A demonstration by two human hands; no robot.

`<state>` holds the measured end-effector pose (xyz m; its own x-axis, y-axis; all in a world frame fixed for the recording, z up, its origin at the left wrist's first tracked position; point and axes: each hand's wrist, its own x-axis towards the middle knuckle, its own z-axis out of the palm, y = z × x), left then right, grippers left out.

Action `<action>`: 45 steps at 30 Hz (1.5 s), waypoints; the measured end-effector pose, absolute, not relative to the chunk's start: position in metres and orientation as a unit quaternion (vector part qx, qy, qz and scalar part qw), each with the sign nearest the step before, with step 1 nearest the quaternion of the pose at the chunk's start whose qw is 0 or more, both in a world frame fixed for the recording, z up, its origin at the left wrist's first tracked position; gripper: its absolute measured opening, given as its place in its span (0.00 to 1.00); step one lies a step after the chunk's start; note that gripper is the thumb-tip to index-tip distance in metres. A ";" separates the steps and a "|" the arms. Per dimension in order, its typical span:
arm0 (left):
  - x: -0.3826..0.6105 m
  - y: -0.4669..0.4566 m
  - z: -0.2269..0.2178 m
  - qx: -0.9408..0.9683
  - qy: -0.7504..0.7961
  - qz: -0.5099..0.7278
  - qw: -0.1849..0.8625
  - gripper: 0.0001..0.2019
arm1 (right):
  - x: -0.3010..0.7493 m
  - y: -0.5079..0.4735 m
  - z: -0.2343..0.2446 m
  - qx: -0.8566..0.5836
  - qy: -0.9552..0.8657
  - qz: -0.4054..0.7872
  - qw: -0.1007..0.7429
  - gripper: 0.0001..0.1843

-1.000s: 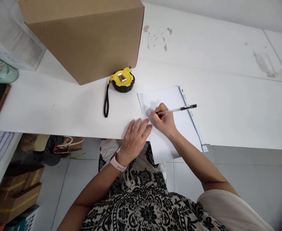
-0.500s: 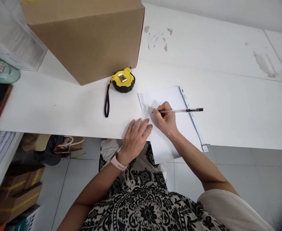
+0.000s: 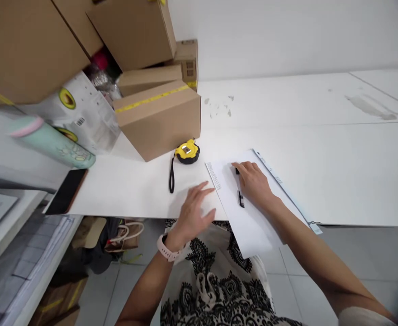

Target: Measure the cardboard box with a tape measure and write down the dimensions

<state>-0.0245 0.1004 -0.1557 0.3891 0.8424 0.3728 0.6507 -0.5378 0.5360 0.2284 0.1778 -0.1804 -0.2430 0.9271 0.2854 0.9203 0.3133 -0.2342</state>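
Observation:
My right hand (image 3: 255,183) lies flat on a white sheet of paper (image 3: 253,231), fingers stretched out. A black-tipped pen (image 3: 240,199) lies on the sheet along the hand's left edge, partly hidden under it. My left hand (image 3: 194,209), with a pink watch on the wrist, hovers with fingers spread at the table's front edge, just left of the sheet and holding nothing. A yellow and black tape measure (image 3: 187,152) with a black strap sits beyond the left hand, against a cardboard box (image 3: 158,120).
More cardboard boxes (image 3: 26,45) are stacked at the back left. A mint bottle (image 3: 53,141) lies on its side next to a printed bag, and a dark phone (image 3: 66,191) rests at the white table's (image 3: 321,158) left corner. Bags and boxes sit on the floor below.
The view has tilted up and back. My right hand stopped writing and now lies flat with the pen down on the paper. My left hand has lifted off the sheet's edge.

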 end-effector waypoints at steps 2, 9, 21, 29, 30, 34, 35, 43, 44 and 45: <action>-0.036 0.130 -0.142 0.776 0.511 0.352 0.116 0.20 | 0.224 0.180 -0.175 -0.583 -0.790 0.008 0.190 0.28; -0.034 0.238 -0.122 0.672 0.677 0.275 0.118 0.35 | 0.190 0.193 -0.144 -0.529 -0.814 0.043 0.234 0.22; -0.066 0.217 -0.140 0.594 0.592 0.484 0.252 0.35 | 0.190 0.216 -0.136 -0.514 -0.772 0.218 0.303 0.23; -0.170 0.198 -0.105 0.482 0.501 0.683 0.224 0.39 | 0.158 0.313 -0.113 -0.515 -0.568 0.504 0.397 0.41; -0.179 0.201 -0.103 0.473 0.496 0.692 0.227 0.38 | 0.150 0.325 -0.113 -0.515 -0.558 0.513 0.400 0.43; -0.202 0.215 -0.107 0.467 0.478 0.690 0.279 0.37 | 0.127 0.353 -0.113 -0.522 -0.523 0.533 0.412 0.49; -0.204 0.219 -0.110 0.468 0.473 0.686 0.295 0.37 | 0.124 0.355 -0.114 -0.524 -0.515 0.537 0.415 0.50; -0.197 0.236 -0.123 0.486 0.430 0.653 0.389 0.36 | 0.116 0.341 -0.111 -0.490 -0.520 0.545 0.438 0.31; -0.196 0.235 -0.121 0.488 0.425 0.652 0.395 0.36 | 0.117 0.337 -0.108 -0.490 -0.522 0.539 0.444 0.29; -0.195 0.232 -0.118 0.490 0.420 0.651 0.401 0.36 | 0.120 0.332 -0.104 -0.490 -0.522 0.532 0.453 0.27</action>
<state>-0.1947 0.2319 -0.1176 -0.1994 0.9325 0.3013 -0.1101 -0.3268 0.9387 0.1205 0.3319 -0.1037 -0.1111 0.9926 -0.0479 0.0302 -0.0448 -0.9985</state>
